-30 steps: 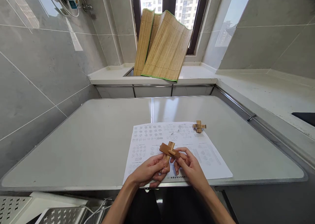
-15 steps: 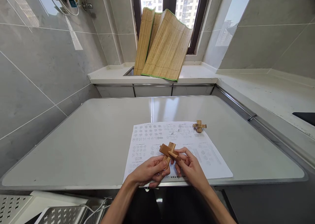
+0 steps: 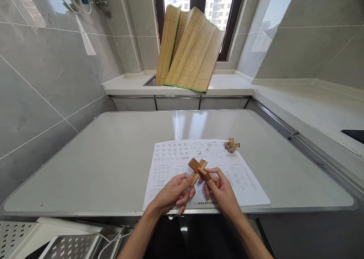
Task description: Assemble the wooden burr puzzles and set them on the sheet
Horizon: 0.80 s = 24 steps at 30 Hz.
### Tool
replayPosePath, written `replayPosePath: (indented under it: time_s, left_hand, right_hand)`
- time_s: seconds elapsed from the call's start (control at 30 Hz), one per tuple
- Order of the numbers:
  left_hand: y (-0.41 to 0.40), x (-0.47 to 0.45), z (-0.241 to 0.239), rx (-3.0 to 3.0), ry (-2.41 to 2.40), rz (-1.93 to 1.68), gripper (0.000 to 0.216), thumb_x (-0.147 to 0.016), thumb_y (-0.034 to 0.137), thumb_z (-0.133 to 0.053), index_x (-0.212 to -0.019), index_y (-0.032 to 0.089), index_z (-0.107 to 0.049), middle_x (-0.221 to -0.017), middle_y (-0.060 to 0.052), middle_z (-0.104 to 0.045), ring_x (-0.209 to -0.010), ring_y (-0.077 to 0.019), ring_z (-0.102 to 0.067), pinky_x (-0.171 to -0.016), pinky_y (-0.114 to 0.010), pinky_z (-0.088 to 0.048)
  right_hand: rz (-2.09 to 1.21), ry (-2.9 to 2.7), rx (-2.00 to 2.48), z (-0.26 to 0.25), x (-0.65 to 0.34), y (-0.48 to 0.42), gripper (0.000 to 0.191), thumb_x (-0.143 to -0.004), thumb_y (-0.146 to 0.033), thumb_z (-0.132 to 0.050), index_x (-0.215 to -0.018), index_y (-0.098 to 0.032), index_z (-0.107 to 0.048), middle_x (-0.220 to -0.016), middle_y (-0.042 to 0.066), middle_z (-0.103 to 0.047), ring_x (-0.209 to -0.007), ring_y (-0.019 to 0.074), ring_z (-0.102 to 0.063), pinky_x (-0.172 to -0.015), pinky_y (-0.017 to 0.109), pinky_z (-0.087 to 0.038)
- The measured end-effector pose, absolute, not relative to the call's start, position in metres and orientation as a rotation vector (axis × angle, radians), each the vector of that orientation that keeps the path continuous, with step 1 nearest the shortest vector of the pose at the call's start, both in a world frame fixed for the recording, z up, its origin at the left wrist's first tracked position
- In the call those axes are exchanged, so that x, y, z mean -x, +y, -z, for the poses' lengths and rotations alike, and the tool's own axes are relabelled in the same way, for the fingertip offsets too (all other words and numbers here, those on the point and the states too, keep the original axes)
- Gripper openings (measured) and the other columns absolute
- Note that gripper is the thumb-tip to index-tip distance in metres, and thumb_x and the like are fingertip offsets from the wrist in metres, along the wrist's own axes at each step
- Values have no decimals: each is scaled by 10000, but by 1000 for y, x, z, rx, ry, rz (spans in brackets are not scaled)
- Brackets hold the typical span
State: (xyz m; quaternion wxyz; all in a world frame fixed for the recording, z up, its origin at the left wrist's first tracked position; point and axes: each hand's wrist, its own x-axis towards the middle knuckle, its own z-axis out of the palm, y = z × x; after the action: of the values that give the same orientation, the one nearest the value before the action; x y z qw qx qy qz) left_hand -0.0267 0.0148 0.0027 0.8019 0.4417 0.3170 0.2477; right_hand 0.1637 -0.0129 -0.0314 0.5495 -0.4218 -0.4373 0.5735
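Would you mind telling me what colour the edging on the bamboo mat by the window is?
Green: the bamboo mat has a thin green border, clearest in the head view.

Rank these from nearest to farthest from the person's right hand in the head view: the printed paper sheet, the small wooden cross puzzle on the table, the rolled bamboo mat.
From the right hand:
1. Printed paper sheet, directly beneath the hand.
2. Small wooden cross puzzle, ahead, at the sheet's far right corner.
3. Rolled bamboo mat, far back on the window ledge.

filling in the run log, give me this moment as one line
left hand: holds wooden cross puzzle | right hand: holds same puzzle | under: printed sheet | far corner: second wooden puzzle
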Motion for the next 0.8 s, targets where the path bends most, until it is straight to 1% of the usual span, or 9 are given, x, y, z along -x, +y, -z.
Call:
replayPosePath:
  time_s: [0.1, 0.27, 0.47, 0.6, 0.7, 0.8]
  left_hand:
    - [15, 27, -1, -926, 688, -552, 431, -925, 592, -637, -959, 182, -510, -668, 73, -554, -319, 1, -294, -319, -152, -415]
    - [15, 31, -1, -904, 685, -529, 439, -905, 586, -671, -963, 180, -515, -677, 77, -546, -325, 10, -287, -324, -140, -395]
    - [18, 32, -1, -868, 697, -481, 470, -890, 573, -700, -1064, 161, -555, -686, 78, -540, -323, 23, -226, -308, -134, -344]
    - [18, 29, -3, -876, 700, -495, 471, -910, 598, -658, -1008, 144, -576, -649, 74, -535, -315, 17, -232, -297, -139, -337]
    - [18, 27, -3, -891, 704, -520, 492, -926, 625, -613, -961, 135, -597, -625, 64, -533, -326, 1, -265, -316, -155, -379]
    - [18, 25, 0, -871, 733, -572, 529, -907, 659, -613, -897, 130, -587, -643, 45, -544, -351, -11, -295, -336, -176, -426]
  right_hand:
    - [-1353, -1040, 1003, 32, -164, -14, 389, -914, -572, -689, -1069, -228, -599, -831, 16, -691, -485, 90, -473, -457, 231, -388]
    - [-1382, -1056, 961, 34, -166, -14, 373, -912, -556, -699, -1058, -235, -577, -773, -8, -666, -441, 67, -413, -421, 210, -310]
    - [-1446, -1099, 914, 30, -166, -16, 325, -941, -518, -681, -1031, -233, -552, -751, -29, -652, -407, 40, -394, -408, 201, -268]
    - [-1458, -1101, 896, 28, -166, -15, 315, -961, -508, -660, -1036, -228, -539, -805, -7, -687, -431, 46, -443, -440, 208, -304]
    - [-1449, -1092, 913, 29, -165, -15, 322, -967, -510, -651, -1055, -220, -543, -834, 10, -708, -460, 59, -488, -469, 216, -347]
    - [-1449, -1040, 939, 28, -164, -15, 353, -953, -519, -667, -1076, -215, -537, -832, 22, -725, -469, 77, -513, -481, 229, -385]
